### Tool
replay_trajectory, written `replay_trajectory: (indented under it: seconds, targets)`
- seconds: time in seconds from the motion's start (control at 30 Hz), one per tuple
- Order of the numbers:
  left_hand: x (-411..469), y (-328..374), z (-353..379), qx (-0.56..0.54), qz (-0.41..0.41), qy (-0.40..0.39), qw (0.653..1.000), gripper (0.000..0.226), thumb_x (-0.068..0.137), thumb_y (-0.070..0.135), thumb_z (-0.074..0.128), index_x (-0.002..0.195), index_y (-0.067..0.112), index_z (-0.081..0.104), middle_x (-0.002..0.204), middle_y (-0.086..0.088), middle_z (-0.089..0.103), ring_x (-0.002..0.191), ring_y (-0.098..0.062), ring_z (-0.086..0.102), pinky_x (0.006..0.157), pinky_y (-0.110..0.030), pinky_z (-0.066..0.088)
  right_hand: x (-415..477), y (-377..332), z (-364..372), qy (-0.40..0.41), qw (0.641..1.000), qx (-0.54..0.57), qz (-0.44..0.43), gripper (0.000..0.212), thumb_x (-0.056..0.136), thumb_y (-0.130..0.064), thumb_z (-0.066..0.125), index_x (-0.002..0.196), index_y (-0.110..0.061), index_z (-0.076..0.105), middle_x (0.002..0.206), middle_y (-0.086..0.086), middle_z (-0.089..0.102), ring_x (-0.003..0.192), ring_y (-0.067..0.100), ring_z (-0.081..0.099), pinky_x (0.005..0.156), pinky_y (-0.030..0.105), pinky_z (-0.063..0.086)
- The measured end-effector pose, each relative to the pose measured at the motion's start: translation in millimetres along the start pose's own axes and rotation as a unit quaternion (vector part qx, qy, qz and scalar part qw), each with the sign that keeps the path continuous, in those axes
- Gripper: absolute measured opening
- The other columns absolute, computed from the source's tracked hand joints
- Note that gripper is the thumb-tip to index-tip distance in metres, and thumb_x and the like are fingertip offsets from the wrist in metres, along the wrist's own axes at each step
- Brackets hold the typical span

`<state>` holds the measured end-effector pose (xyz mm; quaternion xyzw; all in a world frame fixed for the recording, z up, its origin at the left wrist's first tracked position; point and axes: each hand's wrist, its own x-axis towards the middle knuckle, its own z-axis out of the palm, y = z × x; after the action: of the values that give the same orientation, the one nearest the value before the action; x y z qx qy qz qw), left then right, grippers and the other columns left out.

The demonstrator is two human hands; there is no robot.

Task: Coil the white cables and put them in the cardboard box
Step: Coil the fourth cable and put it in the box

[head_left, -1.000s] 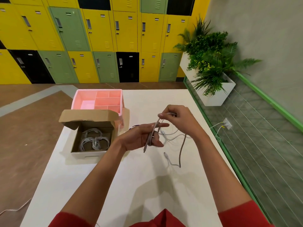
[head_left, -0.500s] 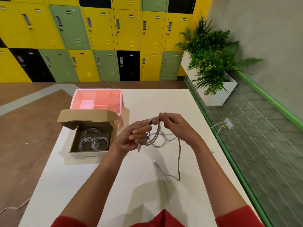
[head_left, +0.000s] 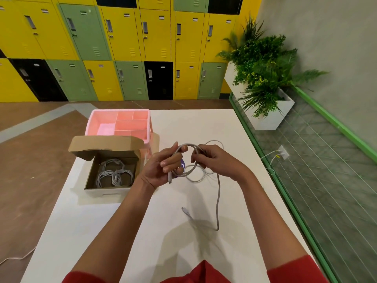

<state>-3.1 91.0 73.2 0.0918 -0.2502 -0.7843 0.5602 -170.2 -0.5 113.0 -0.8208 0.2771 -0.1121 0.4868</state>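
Here, mid-frame, both hands grip one cable (head_left: 218, 193): left hand (head_left: 163, 167) grasping the loop, right hand (head_left: 212, 160) pinching it (tail dangling); box (head_left: 106, 190) at left holds coils (head_left: 114, 174).

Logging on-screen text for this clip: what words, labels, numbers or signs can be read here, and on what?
No text is legible.
Label plates on the lockers: too small and blurred.
White mark on the purple round thing behind the left hand: mostly hidden, unreadable.
On the cardboard box: no print visible.

The white cable (head_left: 219, 197) has gained another loop, now held round between left grip (head_left: 161, 169) and right grip (head_left: 214, 160)
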Motion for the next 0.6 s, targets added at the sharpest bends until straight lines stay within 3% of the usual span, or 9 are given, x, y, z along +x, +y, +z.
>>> replay_trajectory:
  seconds: [0.17, 0.33, 0.43, 0.6]
  targets:
    - [1, -1, -5, 0.063, 0.031, 0.104, 0.992, 0.023, 0.085, 0.031, 0.068, 0.084, 0.008, 0.066, 0.038, 0.007, 0.044, 0.031, -0.004, 0.042, 0.054, -0.019, 0.051, -4, -4, -6, -0.034, 0.999, 0.005, 0.009, 0.022, 0.100, -0.013, 0.043, 0.093, 0.000, 0.059, 0.064, -0.002, 0.053, 0.051, -0.002, 0.043, 0.051, 0.009, 0.033]
    - [8, -6, 5, 0.068, 0.076, 0.208, 0.973, 0.044, 0.098, 0.037, 0.037, 0.072, 0.011, 0.062, 0.037, 0.008, 0.034, 0.028, -0.003, 0.031, 0.043, -0.012, 0.040, -5, 2, -2, 0.009, 1.000, 0.026, 0.006, 0.021, 0.102, -0.019, 0.042, 0.087, -0.014, 0.056, 0.063, -0.007, 0.049, 0.053, 0.000, 0.041, 0.052, 0.011, 0.033]
    - [8, -9, 8, 0.030, 0.092, 0.192, 0.977, 0.051, 0.101, 0.035, 0.029, 0.073, 0.010, 0.064, 0.040, 0.007, 0.035, 0.031, -0.004, 0.033, 0.050, -0.014, 0.045, -3, 2, -1, 0.050, 0.998, 0.048, 0.010, 0.024, 0.102, -0.022, 0.042, 0.083, -0.018, 0.057, 0.061, -0.007, 0.045, 0.049, 0.000, 0.038, 0.050, 0.012, 0.031]
    - [7, -7, 8, 0.010, 0.067, 0.082, 0.994, 0.044, 0.103, 0.029, 0.026, 0.086, 0.008, 0.061, 0.045, 0.006, 0.027, 0.036, -0.008, 0.024, 0.057, -0.016, 0.047, -2, 2, -2, 0.059, 0.996, 0.056, 0.020, 0.025, 0.101, -0.025, 0.042, 0.082, -0.019, 0.058, 0.060, -0.009, 0.045, 0.049, 0.001, 0.037, 0.050, 0.016, 0.030]
